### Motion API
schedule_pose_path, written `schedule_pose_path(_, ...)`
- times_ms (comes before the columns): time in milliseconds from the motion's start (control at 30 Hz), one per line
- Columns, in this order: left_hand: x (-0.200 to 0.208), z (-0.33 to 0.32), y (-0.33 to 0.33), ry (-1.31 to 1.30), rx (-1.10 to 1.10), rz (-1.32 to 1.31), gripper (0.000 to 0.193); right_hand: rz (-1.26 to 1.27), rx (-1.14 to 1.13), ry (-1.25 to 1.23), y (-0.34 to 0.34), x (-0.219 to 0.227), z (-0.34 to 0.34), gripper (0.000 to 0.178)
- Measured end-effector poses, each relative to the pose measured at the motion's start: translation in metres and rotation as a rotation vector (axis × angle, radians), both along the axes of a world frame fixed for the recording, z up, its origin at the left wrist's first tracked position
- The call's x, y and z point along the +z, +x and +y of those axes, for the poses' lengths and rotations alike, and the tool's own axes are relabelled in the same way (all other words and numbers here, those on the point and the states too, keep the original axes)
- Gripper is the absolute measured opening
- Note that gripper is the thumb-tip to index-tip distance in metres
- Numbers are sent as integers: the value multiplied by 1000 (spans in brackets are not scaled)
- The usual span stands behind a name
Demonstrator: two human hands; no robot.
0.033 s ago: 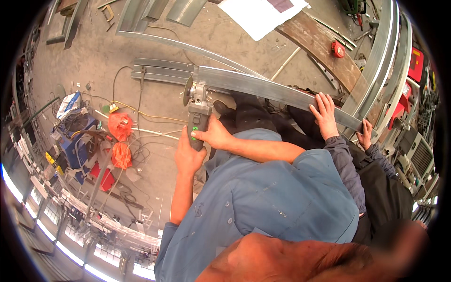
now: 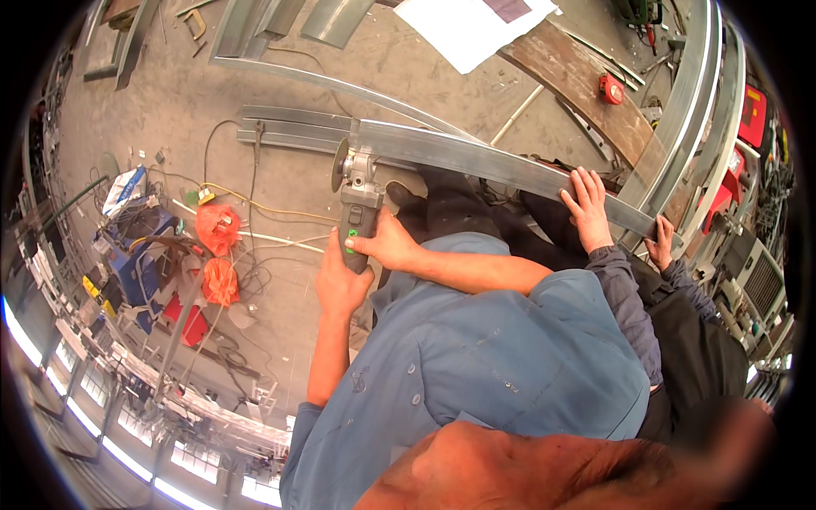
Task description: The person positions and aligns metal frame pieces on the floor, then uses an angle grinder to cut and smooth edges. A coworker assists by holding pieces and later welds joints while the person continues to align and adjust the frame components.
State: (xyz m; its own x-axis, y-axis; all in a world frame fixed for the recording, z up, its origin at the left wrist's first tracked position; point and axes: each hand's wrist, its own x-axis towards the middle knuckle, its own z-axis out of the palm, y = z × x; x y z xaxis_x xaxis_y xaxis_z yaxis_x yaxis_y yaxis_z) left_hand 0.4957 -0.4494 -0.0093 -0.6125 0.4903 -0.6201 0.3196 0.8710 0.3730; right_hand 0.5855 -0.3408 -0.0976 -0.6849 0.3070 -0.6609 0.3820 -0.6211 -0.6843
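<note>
Both my hands grip a grey angle grinder (image 2: 363, 217), held upright in the picture with its head farthest from me. My left hand (image 2: 340, 287) wraps the lower end of the body. My right hand (image 2: 393, 241) closes on its right side, thumb across a green mark. The grinder's disc (image 2: 340, 163) stands edge-on beside a long silver metal channel (image 2: 476, 153); whether they touch I cannot tell. Farther right, a co-worker's hand (image 2: 588, 208) lies flat on the channel, and that person's other hand (image 2: 661, 245) rests at its right end.
More metal channels (image 2: 340, 21) lie on the floor at the top and along the right (image 2: 695, 110). A brown board (image 2: 578, 81) carries a red tape measure (image 2: 610, 88) beside a white sheet (image 2: 472, 30). Left are cables, orange bags (image 2: 218, 228) and a blue machine (image 2: 136, 268).
</note>
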Motion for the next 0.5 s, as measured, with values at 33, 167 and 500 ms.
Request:
schedule_pose_path(33, 0, -2, -1, 0, -12, -2, 101, 6, -6, 12, -1, 3, 1, 82)
schedule_pose_path(167, 5, 0, -8, -29, -43, -22, 102, 33, -40, 27, -5, 9, 1, 81)
schedule_pose_path(500, 20, 6, -22, -59, -60, -96, 103, 44, -60, -65, -11, 20, 2, 76)
